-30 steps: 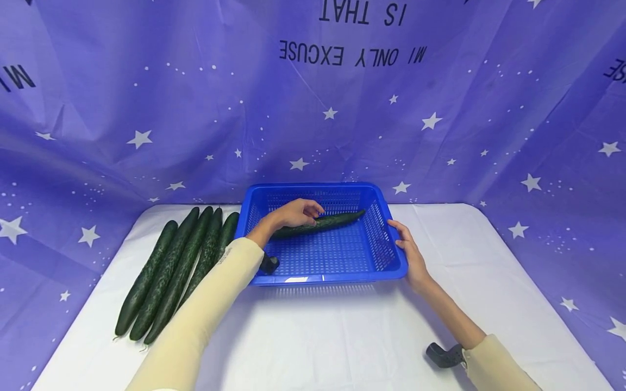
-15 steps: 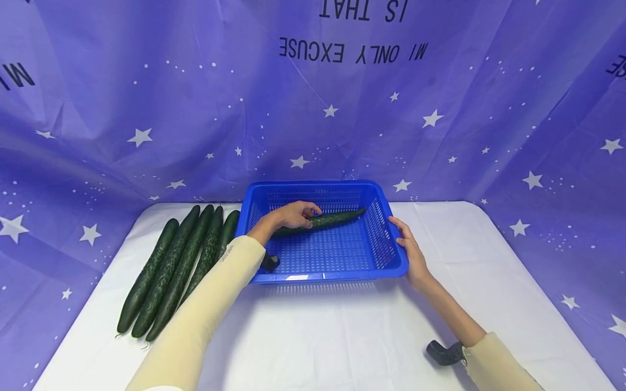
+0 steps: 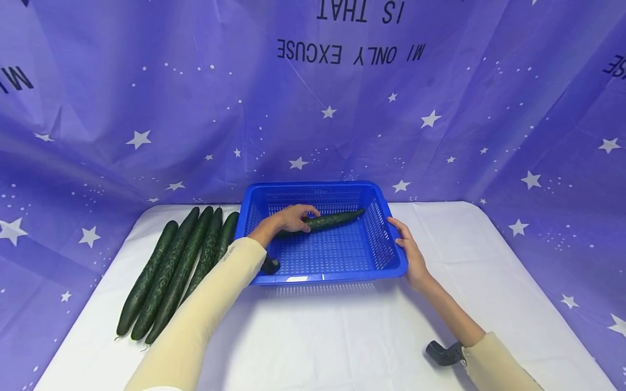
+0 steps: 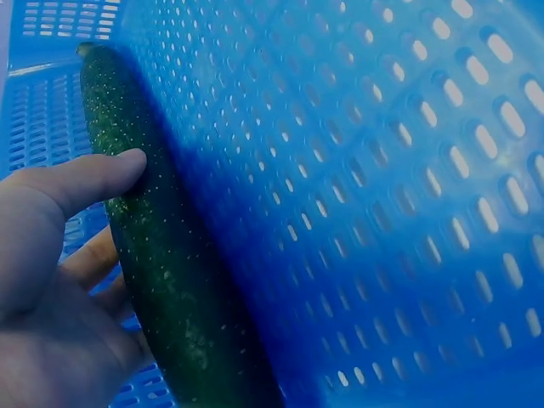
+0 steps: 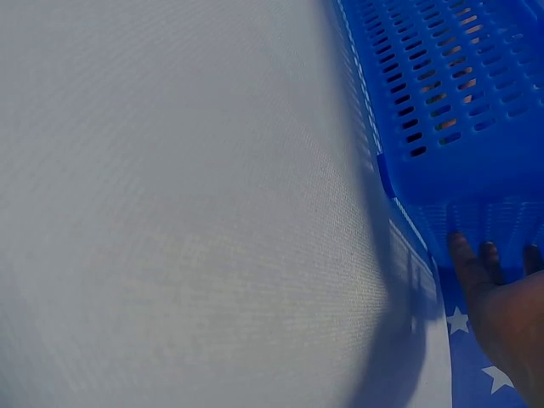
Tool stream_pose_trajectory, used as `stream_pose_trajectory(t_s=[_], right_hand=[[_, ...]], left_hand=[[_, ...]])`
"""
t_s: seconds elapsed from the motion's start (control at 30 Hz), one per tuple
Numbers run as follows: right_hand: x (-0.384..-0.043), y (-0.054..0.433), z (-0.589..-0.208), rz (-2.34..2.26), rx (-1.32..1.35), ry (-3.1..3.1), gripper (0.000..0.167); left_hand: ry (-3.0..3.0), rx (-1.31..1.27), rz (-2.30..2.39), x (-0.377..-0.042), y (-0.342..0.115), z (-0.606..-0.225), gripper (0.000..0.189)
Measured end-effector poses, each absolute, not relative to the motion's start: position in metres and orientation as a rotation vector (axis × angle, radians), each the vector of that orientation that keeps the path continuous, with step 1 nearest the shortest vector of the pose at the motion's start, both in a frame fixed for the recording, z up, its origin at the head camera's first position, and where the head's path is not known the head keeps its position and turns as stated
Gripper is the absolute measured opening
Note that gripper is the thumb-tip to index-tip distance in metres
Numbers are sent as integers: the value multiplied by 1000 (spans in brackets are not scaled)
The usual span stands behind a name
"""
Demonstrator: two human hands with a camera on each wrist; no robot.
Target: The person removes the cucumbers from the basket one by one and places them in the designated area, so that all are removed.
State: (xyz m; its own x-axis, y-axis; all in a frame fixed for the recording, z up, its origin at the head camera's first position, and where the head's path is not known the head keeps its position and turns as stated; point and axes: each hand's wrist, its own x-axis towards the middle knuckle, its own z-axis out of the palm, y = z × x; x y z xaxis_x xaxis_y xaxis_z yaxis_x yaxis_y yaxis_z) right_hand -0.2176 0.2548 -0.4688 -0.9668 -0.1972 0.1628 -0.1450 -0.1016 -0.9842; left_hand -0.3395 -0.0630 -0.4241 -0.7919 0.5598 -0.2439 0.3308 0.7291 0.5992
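Inside the blue plastic basket [image 3: 323,278], a long dark green cucumber [image 3: 337,219] lies slanted toward the back. My left hand [image 3: 292,219] reaches in over the left rim and grips this cucumber. In the left wrist view my thumb [image 4: 127,170] lies on its near face, and the other fingers curl behind it, partly hidden. The cucumber's lower end is cut off in that view. At the basket's right end, my right hand [image 3: 413,258] holds the rim. The right wrist view has the fingertips [image 5: 459,246] against the outer end wall, below the rim.
Several more cucumbers [image 3: 161,277] lie side by side on the white-covered table [image 3: 318,336], left of the basket and partly behind my left forearm. A purple curtain [image 3: 313,136] with white stars rises behind. A black device [image 3: 444,354] sits at my right wrist.
My left hand has lowered slightly, its fingers and thumb closing round the cucumber inside the basket. The right hand, the basket and the other cucumbers stay in place.
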Motion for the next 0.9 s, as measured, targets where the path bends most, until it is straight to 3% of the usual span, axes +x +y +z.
stream_pose_trajectory(t_s=[0.6,0.9], right_hand=[[-218,254,-472,-2280,-413,2076,56],[-218,255,-470,-2268,-407,2107,56]], left_hand=[[2596,703,808,-341,-63,-417,47],[2561,727,1111,-335,-73,-390,49]])
